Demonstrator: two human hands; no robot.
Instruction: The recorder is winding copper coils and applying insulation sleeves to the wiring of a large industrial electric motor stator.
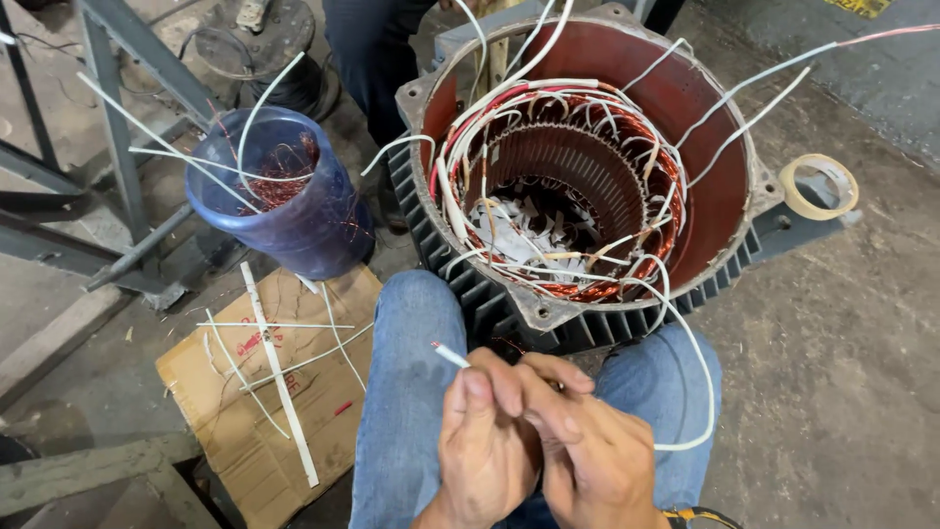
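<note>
My left hand [485,446] and my right hand [587,451] are pressed together over my lap, both pinching a thin white sleeved wire [448,355] whose short end sticks out up and left of my left fingers. The wire loops right past my knee [707,392] and up into the motor stator [587,167]. This is a large red-painted housing with copper windings [578,289] and several white sleeved leads sticking out, standing just beyond my knees.
A blue bucket [294,220] with copper scraps and white sleeves stands at left. Flattened cardboard [284,392] with white strips lies on the floor by my left leg. A tape roll [818,186] rests on the motor's right flange. A grey metal frame [108,147] is far left. Another person's legs [377,59] stand behind.
</note>
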